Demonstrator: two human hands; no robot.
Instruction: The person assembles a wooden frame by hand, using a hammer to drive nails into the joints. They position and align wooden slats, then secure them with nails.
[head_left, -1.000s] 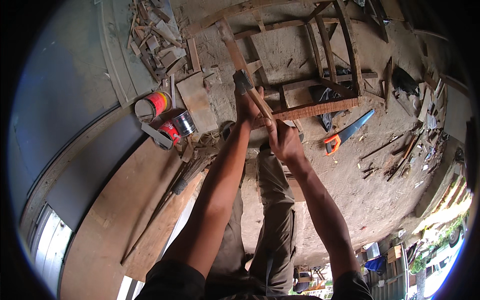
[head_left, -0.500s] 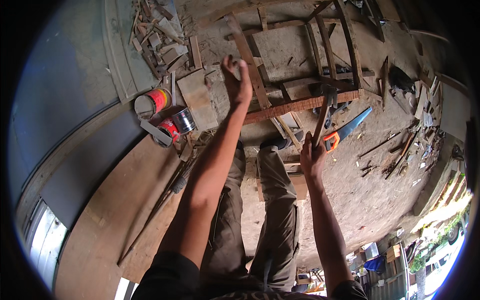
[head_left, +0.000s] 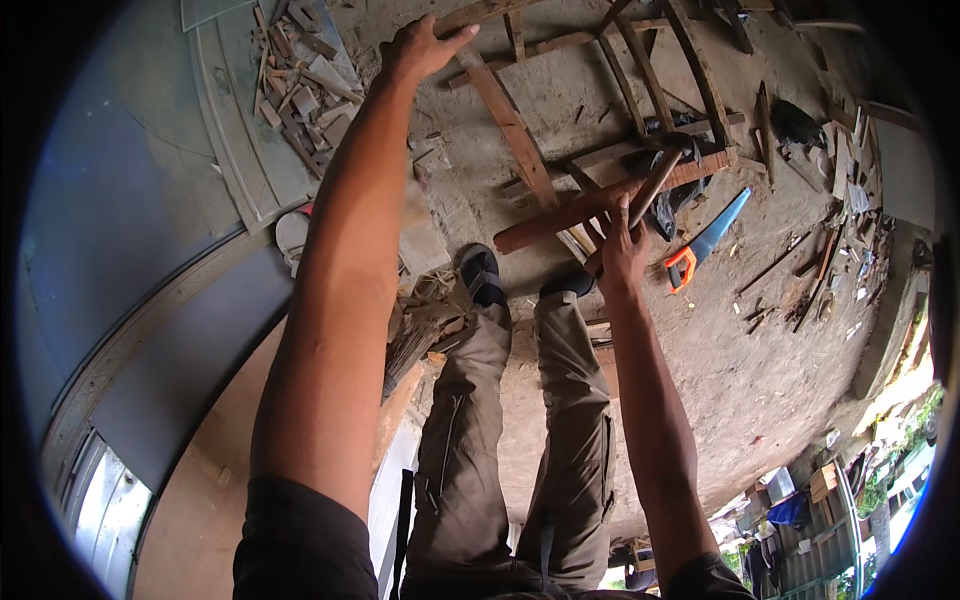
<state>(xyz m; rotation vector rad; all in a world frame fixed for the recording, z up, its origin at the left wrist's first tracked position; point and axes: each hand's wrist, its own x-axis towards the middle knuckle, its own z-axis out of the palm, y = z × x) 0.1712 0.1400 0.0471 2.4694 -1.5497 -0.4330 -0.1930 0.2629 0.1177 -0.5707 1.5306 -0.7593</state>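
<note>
Brown wooden frame of straight and curved bars (head_left: pixel 580 213) lies on the dusty brown floor (head_left: pixel 740 360), spreading from beneath the left hand (head_left: pixel 418 48) to beyond the right hand (head_left: pixel 624 252). I have the left arm stretched long and nearly straight, its hand at the frame's far left corner. I keep the right arm lower and nearer, its hand just beside the frame's near reddish bar. I count one frame, one hammer with a brown wooden handle (head_left: pixel 656 187), one handsaw with a blue blade and orange grip (head_left: pixel 710 240), and two dark shoes (head_left: pixel 481 272). The saw lies right of my right hand; the shoes are to its left. One heap of small brown wood offcuts (head_left: pixel 312 95) sits left of my left hand, too jumbled to count. My right fingers wrap the hammer's handle. My left thumb spreads rightward over the curved bar; I cannot tell how far those fingers close.
</note>
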